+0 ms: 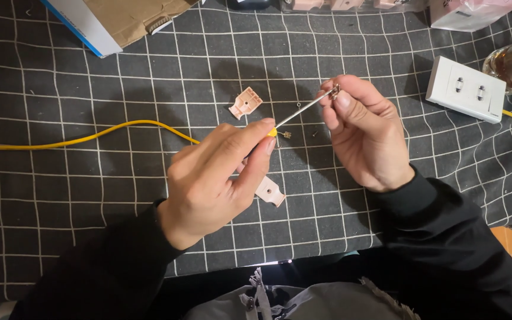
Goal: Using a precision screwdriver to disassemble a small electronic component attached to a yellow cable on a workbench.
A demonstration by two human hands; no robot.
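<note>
Now, thin silver screwdriver (303, 110), yellow handle

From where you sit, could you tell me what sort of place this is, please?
Probably a home workspace for small electrical repairs: a dark grid-patterned cloth covers the surface, with a white plastic wall socket plate, a yellow cable and pink plastic plug shells.

Yellow cable (90, 135), black-and-white grid cloth (60, 189)

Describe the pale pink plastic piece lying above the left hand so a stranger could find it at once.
Start from the dark grid-patterned cloth covering the table and find the yellow cable curving across it. Just beyond the cable's end, above the left hand, lies the pale pink plastic piece. Unlike its twin by the left thumb, it lies fully uncovered, with a small round hole.
</note>
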